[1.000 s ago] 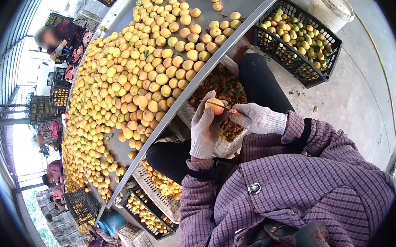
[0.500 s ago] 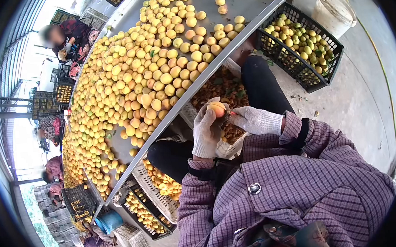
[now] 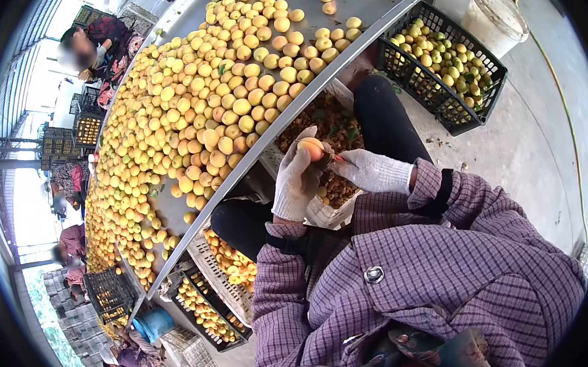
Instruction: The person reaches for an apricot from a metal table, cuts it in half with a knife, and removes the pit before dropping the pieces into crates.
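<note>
My left hand (image 3: 297,178), in a white glove, is wrapped round a yellow-orange apricot (image 3: 311,148) above a crate of pits and scraps (image 3: 331,125). Close to its right, my right hand (image 3: 372,171), gloved too, is closed on a small tool with a red part (image 3: 338,158). The tool's far end lies near the fruit, and its exact shape is too small to make out. Many apricots (image 3: 190,102) cover the metal table (image 3: 176,213) beyond my hands.
A black crate of greenish fruit (image 3: 444,76) and a white bucket (image 3: 495,19) stand at the upper right. Crates of apricot halves (image 3: 232,266) and fruit (image 3: 204,311) sit under the table edge. Other people (image 3: 110,43) are along the table's far side. A blue bucket (image 3: 153,324) stands lower left.
The view has shifted slightly. The apricot in my left hand is turned, showing a more orange side, and the right hand with the tool has drawn a little away from it.
</note>
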